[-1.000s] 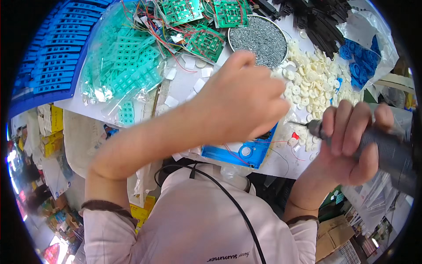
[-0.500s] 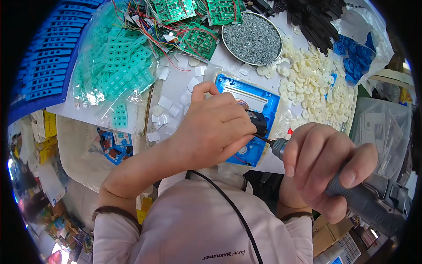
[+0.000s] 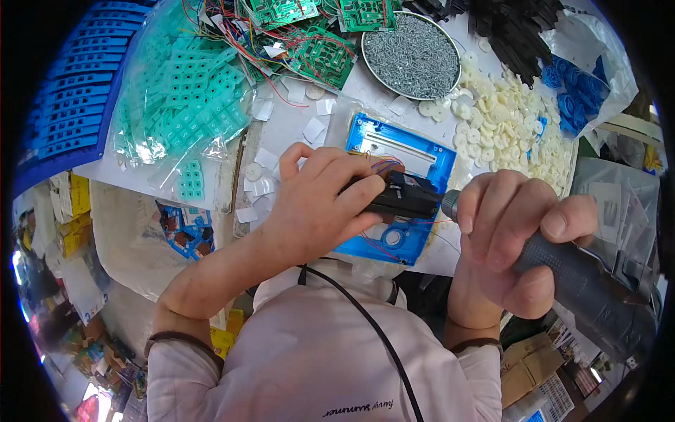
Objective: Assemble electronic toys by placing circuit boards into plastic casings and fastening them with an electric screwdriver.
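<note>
My left hand (image 3: pixel 327 193) is closed on a long black plastic part (image 3: pixel 408 200), with its fingers over the part's left end. This part lies across a blue plastic casing (image 3: pixel 436 179), whose slotted white area and round opening show around it. Thin coloured wires (image 3: pixel 385 166) come out beside the black part. In my right hand (image 3: pixel 517 235) is a dark grey electric screwdriver (image 3: pixel 587 295), its ribbed collar pointing left at the part's right end. The bit is hard to make out there, so I cannot tell whether it touches.
Beyond the casing stand a round dish of screws (image 3: pixel 415 56) and green circuit boards (image 3: pixel 320 60). Cream plastic discs (image 3: pixel 503 119) spread to the right. Bagged turquoise keypads (image 3: pixel 193 98) and stacked blue casings (image 3: pixel 77 77) lie left. Small white squares (image 3: pixel 266 158) lie near my left hand.
My left hand has shifted left, and much more of the black part now shows over the casing. The screwdriver's bit, bare before, no longer shows clearly; its collar sits at the part's end.
</note>
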